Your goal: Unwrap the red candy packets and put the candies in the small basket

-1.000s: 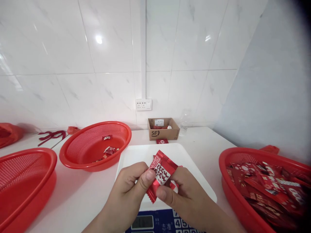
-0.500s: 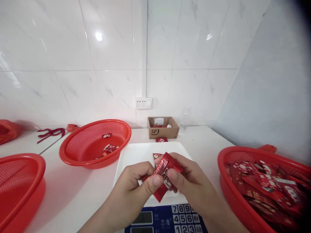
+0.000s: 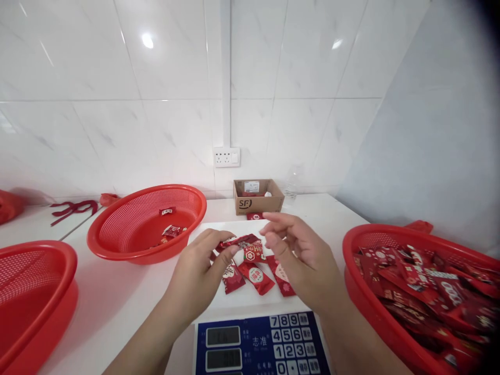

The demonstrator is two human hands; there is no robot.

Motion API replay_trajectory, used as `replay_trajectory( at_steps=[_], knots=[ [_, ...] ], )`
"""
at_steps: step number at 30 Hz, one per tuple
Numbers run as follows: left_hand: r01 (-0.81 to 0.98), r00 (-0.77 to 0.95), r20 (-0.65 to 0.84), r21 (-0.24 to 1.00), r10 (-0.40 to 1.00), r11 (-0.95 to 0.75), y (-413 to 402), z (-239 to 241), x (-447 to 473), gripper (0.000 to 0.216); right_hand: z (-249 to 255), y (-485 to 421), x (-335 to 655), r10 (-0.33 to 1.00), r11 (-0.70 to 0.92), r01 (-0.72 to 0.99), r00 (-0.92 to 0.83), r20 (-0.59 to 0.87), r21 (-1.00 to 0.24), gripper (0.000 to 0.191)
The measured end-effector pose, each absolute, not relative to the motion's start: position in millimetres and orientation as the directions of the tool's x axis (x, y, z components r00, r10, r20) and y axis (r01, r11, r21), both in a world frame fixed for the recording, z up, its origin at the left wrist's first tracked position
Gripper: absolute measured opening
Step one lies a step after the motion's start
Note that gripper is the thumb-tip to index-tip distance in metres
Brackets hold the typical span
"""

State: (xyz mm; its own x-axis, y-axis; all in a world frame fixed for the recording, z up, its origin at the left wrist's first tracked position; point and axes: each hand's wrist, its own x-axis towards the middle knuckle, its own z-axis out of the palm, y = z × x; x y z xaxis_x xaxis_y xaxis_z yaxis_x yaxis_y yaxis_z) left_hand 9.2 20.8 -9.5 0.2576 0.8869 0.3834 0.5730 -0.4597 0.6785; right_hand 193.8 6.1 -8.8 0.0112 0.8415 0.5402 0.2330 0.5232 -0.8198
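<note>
My left hand (image 3: 198, 273) pinches the edge of a small red candy packet (image 3: 242, 240) above the white scale pan (image 3: 234, 304). To its right, my right hand (image 3: 307, 260) hovers with fingers apart and holds nothing. Beneath and between my hands, several more red sealed packets lie on the pan, among them one with a round white label (image 3: 256, 276). The packet at the right (image 3: 282, 275) is partly covered by my right hand. In front of the pan is the scale's blue keypad panel (image 3: 260, 341) with grey displays.
On the right stands a red basket (image 3: 353, 260) heaped with red packets. A tilted red basket (image 3: 117, 229) at the back left contains a few. Another red basket (image 3: 62, 276) is at near left. A cardboard box (image 3: 260, 204) and a clear bottle (image 3: 291, 183) stand by the wall.
My hands have moved apart and the right one has let go of the packets. Several packets now show on the scale pan. The view has tilted slightly down.
</note>
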Motion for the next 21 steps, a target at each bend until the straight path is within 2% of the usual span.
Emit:
replay_trajectory(
  at_steps=[3, 5, 8, 11, 18, 21],
  knots=[
    [0.773, 0.249, 0.381, 0.475, 0.890, -0.420, 36, -20, 7, 0.023, -5, 7, 200, 0.827, 0.525, 0.234, 0.088, 0.556, -0.818, 0.020],
    [0.813, 0.255, 0.338, 0.432, 0.906, -0.390, 43, -27, 7, 0.025, -2, 5, 202, 0.834, 0.496, 0.269, 0.115, 0.539, -0.825, 0.019],
    [0.828, 0.285, 0.261, 0.418, 0.923, -0.374, 49, -32, 7, 0.025, 2, 3, 204, 0.840, 0.470, 0.337, 0.115, 0.531, -0.816, 0.019],
    [0.801, 0.389, 0.171, 0.424, 0.905, -0.424, 47, -31, 6, 0.026, 5, 2, 206, 0.829, 0.476, 0.381, 0.106, 0.549, -0.793, 0.019],
    [0.643, 0.647, 0.128, 0.437, 0.752, -0.628, 26, -20, 13, 0.032, 6, 1, 212, 0.806, 0.502, 0.401, 0.103, 0.583, -0.766, 0.018],
    [0.605, 0.726, 0.063, 0.416, 0.685, -0.680, 19, -21, 19, 0.040, 8, 0, 213, 0.800, 0.507, 0.392, 0.117, 0.588, -0.768, 0.018]
  ],
)
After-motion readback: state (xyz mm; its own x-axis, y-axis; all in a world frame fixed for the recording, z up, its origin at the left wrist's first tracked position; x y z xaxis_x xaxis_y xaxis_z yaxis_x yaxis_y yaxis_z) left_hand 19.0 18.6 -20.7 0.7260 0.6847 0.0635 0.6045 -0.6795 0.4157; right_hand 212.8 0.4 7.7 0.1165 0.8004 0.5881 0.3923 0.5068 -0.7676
